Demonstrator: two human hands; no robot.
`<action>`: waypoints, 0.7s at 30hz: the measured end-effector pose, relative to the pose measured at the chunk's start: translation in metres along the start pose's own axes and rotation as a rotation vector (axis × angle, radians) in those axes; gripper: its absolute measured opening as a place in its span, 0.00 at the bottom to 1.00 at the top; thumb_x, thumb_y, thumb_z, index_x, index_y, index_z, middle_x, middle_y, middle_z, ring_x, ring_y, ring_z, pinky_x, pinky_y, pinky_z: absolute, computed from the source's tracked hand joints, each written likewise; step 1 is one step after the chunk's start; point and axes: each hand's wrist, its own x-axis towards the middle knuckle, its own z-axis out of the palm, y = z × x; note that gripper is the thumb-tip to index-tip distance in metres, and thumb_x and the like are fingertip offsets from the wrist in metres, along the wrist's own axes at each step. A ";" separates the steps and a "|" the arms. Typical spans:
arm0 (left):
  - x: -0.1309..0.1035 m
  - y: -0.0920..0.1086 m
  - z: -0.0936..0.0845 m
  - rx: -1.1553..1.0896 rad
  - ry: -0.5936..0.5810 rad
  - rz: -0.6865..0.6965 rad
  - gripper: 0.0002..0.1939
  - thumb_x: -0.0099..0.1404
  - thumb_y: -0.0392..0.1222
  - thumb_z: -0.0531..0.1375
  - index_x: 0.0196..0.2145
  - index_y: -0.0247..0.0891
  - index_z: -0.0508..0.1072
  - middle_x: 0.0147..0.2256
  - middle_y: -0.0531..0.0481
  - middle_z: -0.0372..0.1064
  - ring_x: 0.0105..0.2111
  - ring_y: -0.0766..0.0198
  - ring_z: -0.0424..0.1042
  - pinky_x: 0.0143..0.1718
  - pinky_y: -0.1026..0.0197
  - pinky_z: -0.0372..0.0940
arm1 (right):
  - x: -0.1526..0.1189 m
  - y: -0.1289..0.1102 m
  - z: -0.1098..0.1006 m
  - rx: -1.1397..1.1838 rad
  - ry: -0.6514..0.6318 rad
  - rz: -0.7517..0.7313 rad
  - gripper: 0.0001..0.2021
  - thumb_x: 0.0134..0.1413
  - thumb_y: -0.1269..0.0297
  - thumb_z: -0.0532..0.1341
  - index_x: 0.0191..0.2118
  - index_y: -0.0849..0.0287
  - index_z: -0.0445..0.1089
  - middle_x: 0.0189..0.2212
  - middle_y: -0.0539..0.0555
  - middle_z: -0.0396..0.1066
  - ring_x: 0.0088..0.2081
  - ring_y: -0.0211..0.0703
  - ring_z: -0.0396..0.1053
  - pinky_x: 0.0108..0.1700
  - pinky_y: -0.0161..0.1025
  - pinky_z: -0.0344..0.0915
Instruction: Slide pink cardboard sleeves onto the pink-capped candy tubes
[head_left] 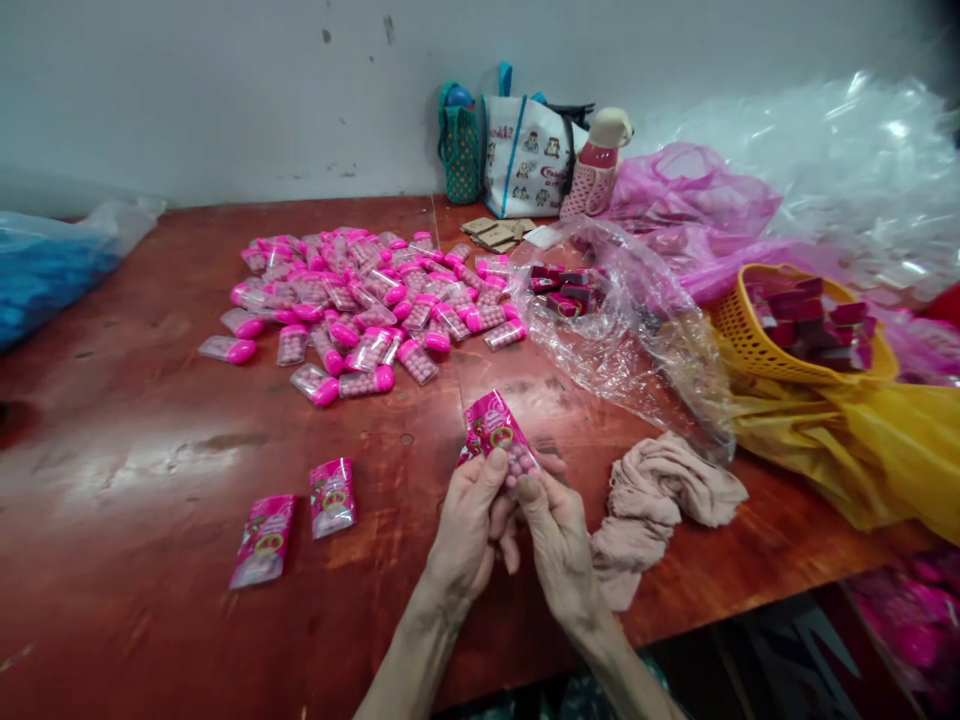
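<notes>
A small clear candy box (pixel 520 465) filled with pink balls, its upper part covered by a printed pink sleeve (pixel 491 420), sits between my two hands above the table. My left hand (pixel 469 520) grips it from the left, thumb on its front. From the lower right my right hand (pixel 559 530) pinches its bottom end. The pink cap is not visible. To the left, two sleeved candy boxes (pixel 264 540) lie apart on the red-brown table (pixel 187 650). Beyond my hands spreads a heap of clear candy boxes with pink caps (pixel 367 290).
A beige cloth (pixel 660 495) lies right of my hands. Further right are a clear plastic bag (pixel 622 330) with folded sleeves and a yellow basket (pixel 739 320) on yellow plastic (pixel 847 440). A printed bag (pixel 525 155) and bottles stand by the wall. Blue plastic (pixel 52 270) is at left.
</notes>
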 end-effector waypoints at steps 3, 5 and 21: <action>0.000 -0.007 0.001 0.027 -0.004 0.016 0.19 0.57 0.52 0.56 0.34 0.31 0.74 0.09 0.62 0.44 0.06 0.75 0.50 0.06 0.72 0.53 | 0.001 -0.002 -0.003 0.029 -0.020 0.028 0.21 0.57 0.52 0.51 0.21 0.62 0.64 0.12 0.46 0.61 0.10 0.27 0.53 0.11 0.26 0.50; 0.000 -0.010 -0.001 0.054 -0.007 0.035 0.19 0.57 0.51 0.57 0.33 0.31 0.74 0.08 0.62 0.45 0.06 0.74 0.51 0.07 0.72 0.53 | 0.002 -0.002 -0.003 0.036 -0.010 0.043 0.22 0.56 0.52 0.52 0.19 0.63 0.65 0.10 0.46 0.61 0.09 0.27 0.53 0.11 0.26 0.50; 0.000 -0.018 -0.006 0.112 -0.073 0.039 0.22 0.56 0.55 0.56 0.32 0.30 0.73 0.07 0.61 0.49 0.05 0.73 0.52 0.07 0.70 0.55 | 0.002 0.004 -0.006 0.111 -0.091 0.063 0.30 0.56 0.48 0.49 0.11 0.63 0.65 0.04 0.47 0.53 0.08 0.28 0.51 0.12 0.27 0.47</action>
